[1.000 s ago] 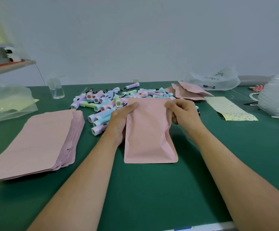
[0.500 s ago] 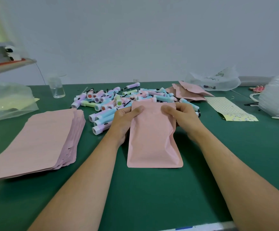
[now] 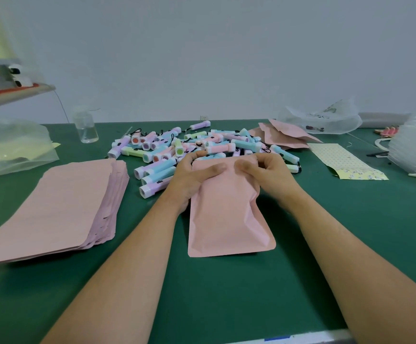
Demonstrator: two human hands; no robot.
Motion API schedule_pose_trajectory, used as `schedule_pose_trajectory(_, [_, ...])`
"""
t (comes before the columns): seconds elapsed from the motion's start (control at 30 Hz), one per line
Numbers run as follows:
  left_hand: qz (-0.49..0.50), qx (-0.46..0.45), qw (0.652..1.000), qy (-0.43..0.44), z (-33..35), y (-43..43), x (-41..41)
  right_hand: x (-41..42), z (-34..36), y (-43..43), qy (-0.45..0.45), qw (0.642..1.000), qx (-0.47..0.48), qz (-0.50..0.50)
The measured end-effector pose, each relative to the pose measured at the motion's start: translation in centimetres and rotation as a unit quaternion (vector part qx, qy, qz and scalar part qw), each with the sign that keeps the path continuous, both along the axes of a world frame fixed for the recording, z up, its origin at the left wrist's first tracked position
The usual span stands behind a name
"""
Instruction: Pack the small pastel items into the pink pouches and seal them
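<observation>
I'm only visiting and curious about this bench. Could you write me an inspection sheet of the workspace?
Surface: green table.
Job's things: pink pouch lies mid-table; stack of pink pouches at left; pile of pastel items behind it.
Clutter: clear bottle, dotted sheet, plastic bags, loose pouches at back right.
Hands: left hand and right hand both pinch the pouch's top edge.
Cables: thin wire below the shelf, far left.
Surroundings: plain wall.

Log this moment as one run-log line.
phase: likely sealing | left hand: pinches top of bulging pink pouch | right hand: pinches same top | pastel plastic torch-shaped items: heaped behind pouch | flat pink pouch stack: at left
</observation>
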State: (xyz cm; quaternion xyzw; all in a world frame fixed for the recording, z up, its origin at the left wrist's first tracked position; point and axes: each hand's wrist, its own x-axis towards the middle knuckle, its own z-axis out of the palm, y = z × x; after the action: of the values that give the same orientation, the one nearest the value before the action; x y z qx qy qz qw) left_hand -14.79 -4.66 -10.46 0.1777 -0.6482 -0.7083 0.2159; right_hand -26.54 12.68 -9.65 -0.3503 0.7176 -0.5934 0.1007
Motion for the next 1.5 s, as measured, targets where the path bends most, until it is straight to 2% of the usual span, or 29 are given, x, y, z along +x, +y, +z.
schedule_pose_trajectory(0.2, [0.008,-0.053,0.999,0.007,-0.2,-0.2,0.2,0.2,-0.2,-0.1,-0.053,0.998,0.012,0.019])
schedule_pose_trajectory(0.5, [-0.021,-0.048,0.998,0.022,-0.2,0.3,-0.1,0.0,0.2,-0.2,-0.021,1.000,0.010,-0.011])
schedule_pose_trajectory(0.6, [-0.042,-0.086,0.995,0.027,-0.3,0.3,-0.2,0.2,0.7,0.3,-0.033,0.999,0.024,0.020])
schedule_pose_trajectory(0.73, [-0.037,-0.140,0.989,0.028,-1.0,0.3,-0.6,-0.1,0.6,0.5,-0.022,1.000,0.005,-0.006])
schedule_pose_trajectory(0.87, [-0.034,-0.073,0.995,0.051,-1.1,0.0,-0.9,-0.4,0.2,0.3,-0.039,0.998,-0.020,-0.043])
schedule_pose_trajectory(1.0, [0.005,-0.096,0.994,0.060,-1.3,-0.2,-1.2,-0.3,0.2,0.0,-0.032,0.997,-0.020,-0.066])
schedule_pose_trajectory(1.1, [0.098,-0.034,0.991,0.091,-1.4,-1.0,-1.3,-0.6,0.6,0.5,-0.064,0.995,0.063,-0.035])
schedule_pose_trajectory(1.17, [0.153,0.025,0.982,0.111,-1.3,-1.7,-1.2,-0.8,0.9,1.3,-0.060,0.987,0.142,0.032])
schedule_pose_trajectory(1.23, [0.173,0.045,0.977,0.114,-1.4,-2.0,-1.3,-0.9,0.8,1.8,-0.050,0.980,0.173,0.082])
schedule_pose_trajectory(1.4, [0.210,0.067,0.968,0.121,-1.2,-2.0,-1.0,-0.7,0.5,1.8,-0.077,0.987,0.080,0.120])
schedule_pose_trajectory(1.5, [0.230,0.079,0.960,0.140,-1.2,-2.1,-0.8,-0.9,0.3,1.4,-0.084,0.991,0.063,0.082])
